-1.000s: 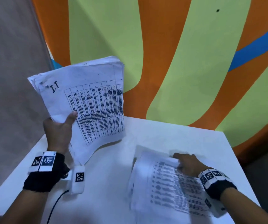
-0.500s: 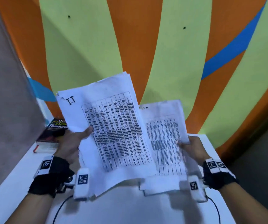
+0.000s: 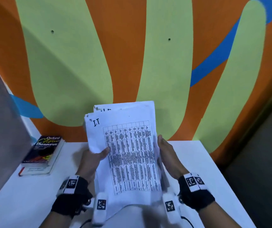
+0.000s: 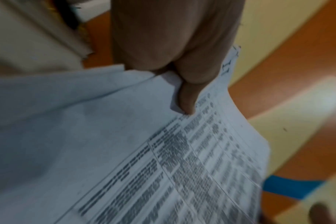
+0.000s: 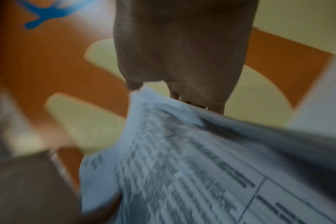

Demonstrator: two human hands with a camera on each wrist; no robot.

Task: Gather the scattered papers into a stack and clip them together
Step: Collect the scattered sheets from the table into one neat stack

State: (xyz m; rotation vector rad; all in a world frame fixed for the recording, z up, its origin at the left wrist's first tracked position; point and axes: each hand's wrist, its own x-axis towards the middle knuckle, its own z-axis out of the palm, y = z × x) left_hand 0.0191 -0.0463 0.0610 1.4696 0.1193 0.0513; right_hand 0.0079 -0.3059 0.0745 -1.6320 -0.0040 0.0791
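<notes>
A stack of white printed papers (image 3: pixel 128 155), with "I.T" handwritten on the top sheet, stands nearly upright above the white table (image 3: pixel 197 162). My left hand (image 3: pixel 97 159) grips its left edge, thumb (image 4: pixel 186 97) pressed on the front sheet (image 4: pixel 125 151) and fingers hidden behind. My right hand (image 3: pixel 165 152) holds the right edge of the papers (image 5: pixel 182 166); that wrist view is blurred. A second bundle sits slightly higher behind the front sheets, so the top edges are uneven. No clip is in view.
A thick Oxford Colour Thesaurus book (image 3: pixel 43 153) lies at the table's back left corner. A wall painted orange, green and blue (image 3: pixel 132 55) rises right behind the table. A grey panel (image 3: pixel 0 129) stands at the left.
The right hand lifted its sheets off the table and brought them left behind the left hand's bundle. Both bundles now form one stack held between the hands.
</notes>
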